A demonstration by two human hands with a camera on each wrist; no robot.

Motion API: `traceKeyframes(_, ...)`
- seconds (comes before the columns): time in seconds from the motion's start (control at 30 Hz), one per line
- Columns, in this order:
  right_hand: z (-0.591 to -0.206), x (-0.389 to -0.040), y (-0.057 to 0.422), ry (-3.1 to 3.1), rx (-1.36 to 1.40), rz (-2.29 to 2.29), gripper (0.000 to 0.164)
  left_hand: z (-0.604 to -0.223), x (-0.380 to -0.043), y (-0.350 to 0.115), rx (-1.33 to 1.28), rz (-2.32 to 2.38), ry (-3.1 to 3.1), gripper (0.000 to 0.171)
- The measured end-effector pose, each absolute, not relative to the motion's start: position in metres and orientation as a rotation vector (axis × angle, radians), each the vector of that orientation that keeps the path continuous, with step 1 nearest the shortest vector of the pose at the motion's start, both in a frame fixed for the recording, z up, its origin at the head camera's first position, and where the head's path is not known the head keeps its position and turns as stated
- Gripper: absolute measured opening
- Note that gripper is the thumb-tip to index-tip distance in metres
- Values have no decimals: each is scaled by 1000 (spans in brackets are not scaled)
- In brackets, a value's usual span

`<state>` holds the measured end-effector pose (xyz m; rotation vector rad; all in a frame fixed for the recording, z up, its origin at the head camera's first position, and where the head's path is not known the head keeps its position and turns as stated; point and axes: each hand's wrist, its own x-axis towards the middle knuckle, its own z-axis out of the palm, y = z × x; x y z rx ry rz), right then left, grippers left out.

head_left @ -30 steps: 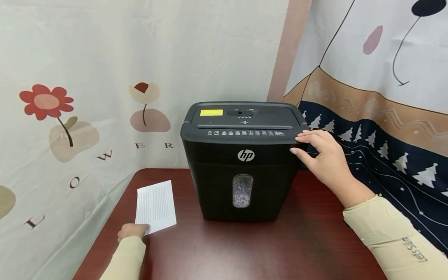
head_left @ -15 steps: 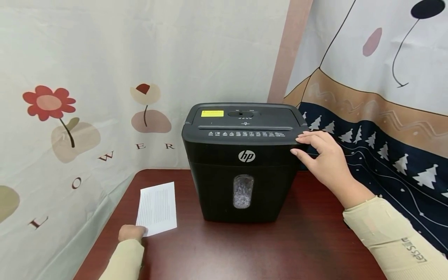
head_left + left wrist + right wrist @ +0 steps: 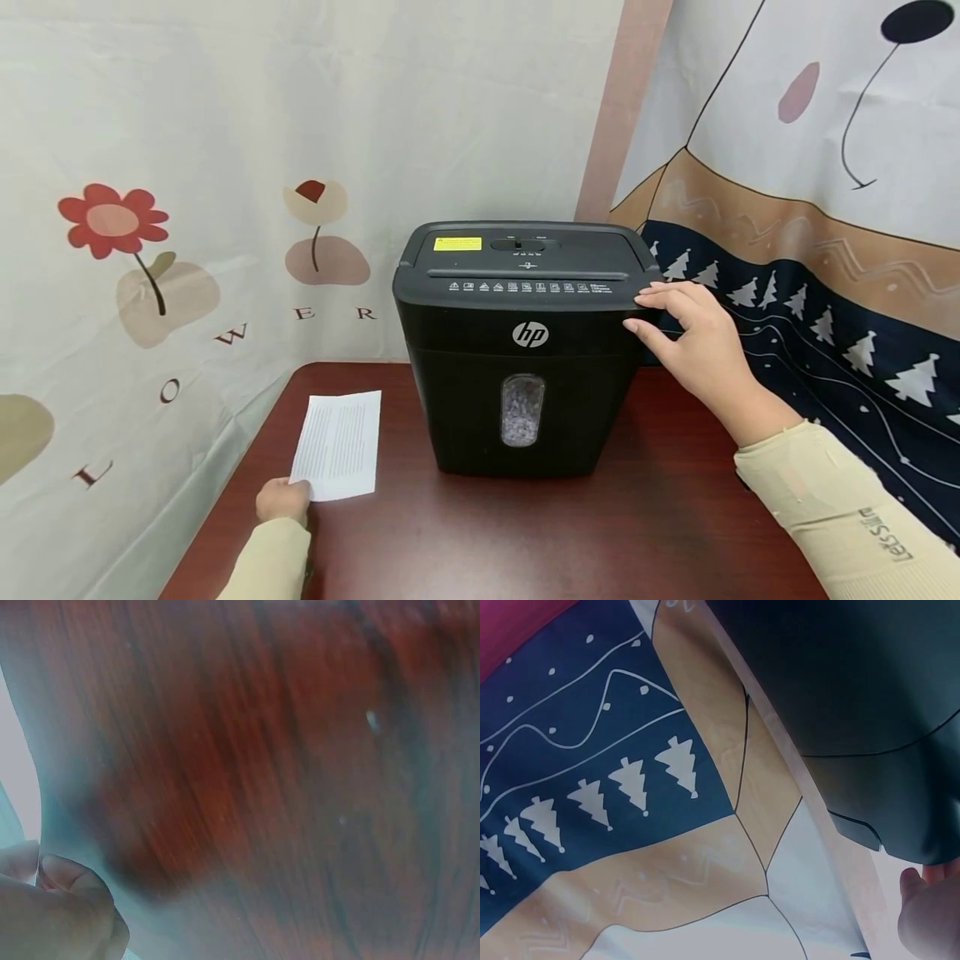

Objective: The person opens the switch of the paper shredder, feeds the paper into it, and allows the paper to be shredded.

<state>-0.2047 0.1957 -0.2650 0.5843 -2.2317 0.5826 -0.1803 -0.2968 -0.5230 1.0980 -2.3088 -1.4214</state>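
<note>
In the head view, my left hand [image 3: 283,500] pinches the lower left corner of a printed sheet of paper [image 3: 337,446] at the table's left. The left wrist view shows the thumb and fingers [image 3: 71,915] on the sheet's edge. A black HP paper shredder [image 3: 465,392] stands upright in the middle; paper shreds fill its front window [image 3: 522,410]. My right hand [image 3: 697,333] rests its fingertips on the shredder's upper right corner, thumb spread below them at the front. In the right wrist view, those fingertips [image 3: 934,874] touch the shredder's rim.
The feed slot [image 3: 525,274] runs across the shredder's top, with a slider switch [image 3: 517,245] and a yellow label [image 3: 457,244] behind it. Printed curtains [image 3: 450,100] hang close behind and on both sides of the dark red table [image 3: 525,533].
The sheet of paper has turned slightly, its top edge swinging right, while my left hand keeps hold of it. My right hand stays on the shredder. The head view has shifted a little.
</note>
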Motion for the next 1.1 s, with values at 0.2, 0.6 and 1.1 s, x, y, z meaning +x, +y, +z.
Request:
traceKeyframes(0.2, -263, -204, 196, -2222, 582, 592, 32, -524, -184, -295, 1076, -1520, -2136, 32)
traceKeyframes(0.6, -263, -203, 195, -2222, 584, 613, 32, -512, -188, -286, 1054, -1630, -1865, 35)
traceKeyframes(1.1, -268, -203, 195, -2205, 578, 606, 32, -482, -175, -293, 1025, -1731, -1743, 38)
